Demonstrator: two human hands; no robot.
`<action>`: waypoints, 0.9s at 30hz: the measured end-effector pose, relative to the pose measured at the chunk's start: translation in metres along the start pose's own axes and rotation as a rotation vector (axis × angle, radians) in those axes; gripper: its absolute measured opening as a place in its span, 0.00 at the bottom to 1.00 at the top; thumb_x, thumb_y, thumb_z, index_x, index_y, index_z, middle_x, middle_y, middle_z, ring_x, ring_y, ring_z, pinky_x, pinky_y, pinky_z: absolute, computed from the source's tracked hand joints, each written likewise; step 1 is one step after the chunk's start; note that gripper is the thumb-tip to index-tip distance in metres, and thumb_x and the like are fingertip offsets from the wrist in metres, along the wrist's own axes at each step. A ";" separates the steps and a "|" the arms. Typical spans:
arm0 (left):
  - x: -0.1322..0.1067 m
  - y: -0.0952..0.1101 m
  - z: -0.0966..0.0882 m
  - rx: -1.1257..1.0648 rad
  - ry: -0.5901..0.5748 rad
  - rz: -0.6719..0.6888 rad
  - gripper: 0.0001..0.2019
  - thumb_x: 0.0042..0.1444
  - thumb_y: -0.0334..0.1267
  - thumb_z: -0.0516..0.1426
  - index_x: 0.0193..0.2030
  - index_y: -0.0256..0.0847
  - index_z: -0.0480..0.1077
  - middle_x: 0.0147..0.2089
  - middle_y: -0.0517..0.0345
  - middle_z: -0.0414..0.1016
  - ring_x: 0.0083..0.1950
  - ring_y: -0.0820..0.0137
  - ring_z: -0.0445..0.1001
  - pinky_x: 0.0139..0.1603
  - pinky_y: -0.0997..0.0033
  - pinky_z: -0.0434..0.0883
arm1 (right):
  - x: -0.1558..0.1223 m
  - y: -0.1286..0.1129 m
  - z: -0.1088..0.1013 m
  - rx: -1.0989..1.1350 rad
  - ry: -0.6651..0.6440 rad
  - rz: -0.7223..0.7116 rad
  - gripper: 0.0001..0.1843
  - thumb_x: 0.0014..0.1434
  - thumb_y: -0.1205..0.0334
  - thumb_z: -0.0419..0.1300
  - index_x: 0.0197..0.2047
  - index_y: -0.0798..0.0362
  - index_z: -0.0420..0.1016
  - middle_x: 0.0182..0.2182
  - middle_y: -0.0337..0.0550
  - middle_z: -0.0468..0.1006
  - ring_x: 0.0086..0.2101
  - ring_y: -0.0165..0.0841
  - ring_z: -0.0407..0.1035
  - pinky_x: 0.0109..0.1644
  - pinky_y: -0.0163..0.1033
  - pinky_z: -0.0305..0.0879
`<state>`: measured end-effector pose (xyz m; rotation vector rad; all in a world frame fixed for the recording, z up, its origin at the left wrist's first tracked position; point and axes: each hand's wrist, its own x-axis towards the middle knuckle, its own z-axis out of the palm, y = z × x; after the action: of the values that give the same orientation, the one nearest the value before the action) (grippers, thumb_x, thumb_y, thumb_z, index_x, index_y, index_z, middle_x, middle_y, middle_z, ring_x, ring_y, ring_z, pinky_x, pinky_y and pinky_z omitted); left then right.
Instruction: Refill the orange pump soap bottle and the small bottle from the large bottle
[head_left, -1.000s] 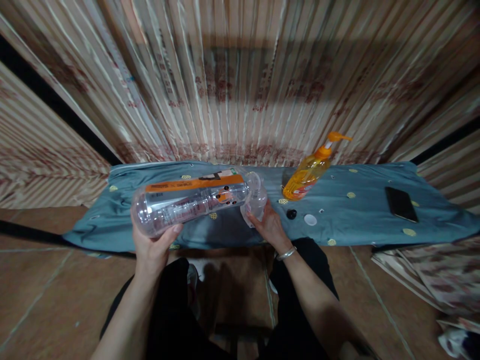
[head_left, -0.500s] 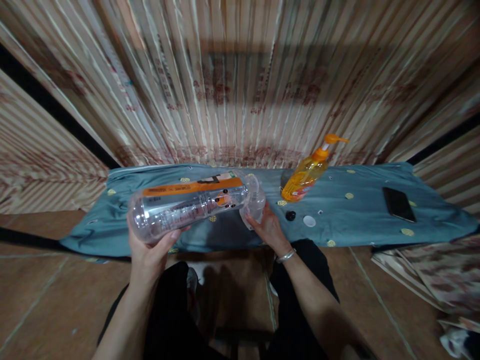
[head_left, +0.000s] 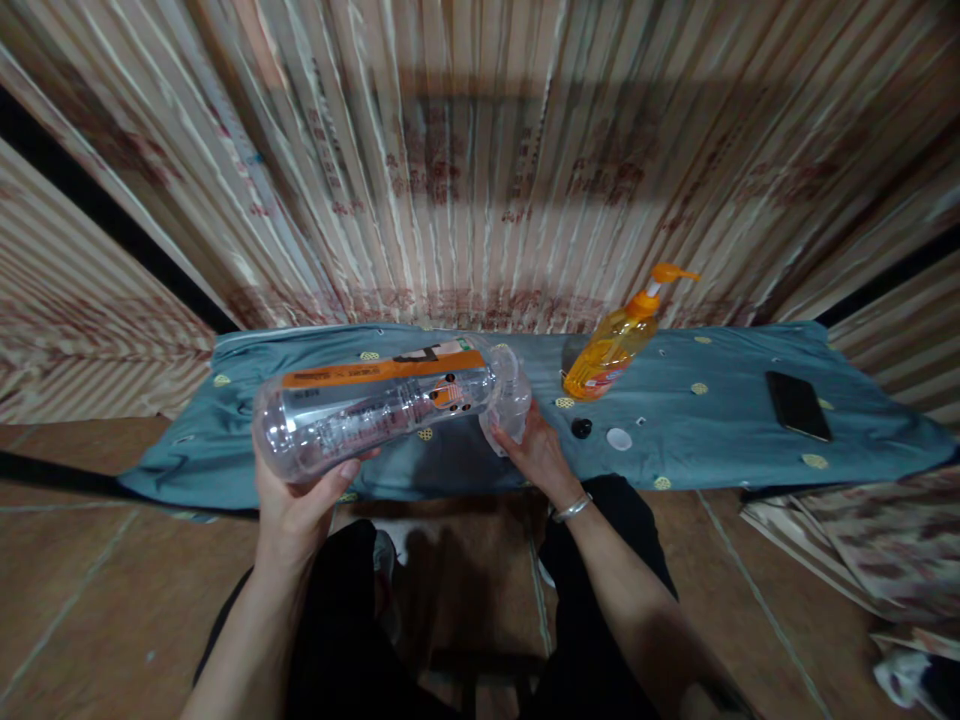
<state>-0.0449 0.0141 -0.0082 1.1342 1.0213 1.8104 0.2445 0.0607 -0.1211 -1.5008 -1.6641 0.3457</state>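
My left hand (head_left: 296,500) grips the base of a large clear plastic bottle (head_left: 375,408) with an orange label, held on its side above the blue cloth (head_left: 712,420). The bottle's neck points right into a small clear plastic cup (head_left: 511,410), which my right hand (head_left: 538,455) holds tilted against the mouth. A silver bracelet sits on my right wrist. Both hands hover over the near edge of the low cloth-covered surface.
An orange pump bottle (head_left: 619,340) stands on the cloth to the right. A black cap (head_left: 580,428) and a white cap (head_left: 619,438) lie near it. A dark phone (head_left: 799,405) lies far right. A patterned curtain hangs behind; folded fabric lies on the floor at right.
The bottle and both hands have barely shifted; the bottle's base sits slightly further left and lower than before.
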 end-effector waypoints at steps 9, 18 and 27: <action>0.000 -0.005 -0.006 0.028 -0.044 0.033 0.49 0.40 0.39 0.79 0.71 0.50 0.69 0.61 0.46 0.74 0.42 0.64 0.82 0.38 0.61 0.87 | 0.001 0.000 -0.001 0.020 -0.035 0.022 0.39 0.64 0.47 0.63 0.72 0.58 0.64 0.58 0.66 0.82 0.56 0.56 0.80 0.60 0.63 0.77; 0.000 -0.006 -0.007 0.057 -0.035 0.042 0.47 0.40 0.42 0.79 0.70 0.51 0.70 0.58 0.48 0.76 0.41 0.64 0.82 0.38 0.57 0.87 | 0.000 -0.002 -0.002 -0.009 -0.038 0.037 0.39 0.64 0.46 0.63 0.71 0.59 0.63 0.58 0.67 0.82 0.55 0.57 0.80 0.59 0.64 0.77; 0.000 -0.003 -0.005 0.069 -0.026 0.025 0.47 0.40 0.43 0.79 0.69 0.50 0.70 0.55 0.49 0.77 0.40 0.63 0.81 0.41 0.54 0.87 | 0.001 -0.005 -0.004 0.024 -0.034 0.040 0.37 0.65 0.47 0.63 0.71 0.55 0.64 0.58 0.63 0.82 0.56 0.55 0.80 0.59 0.63 0.77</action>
<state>-0.0487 0.0141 -0.0123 1.2137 1.0653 1.7870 0.2440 0.0589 -0.1155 -1.5198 -1.6530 0.4138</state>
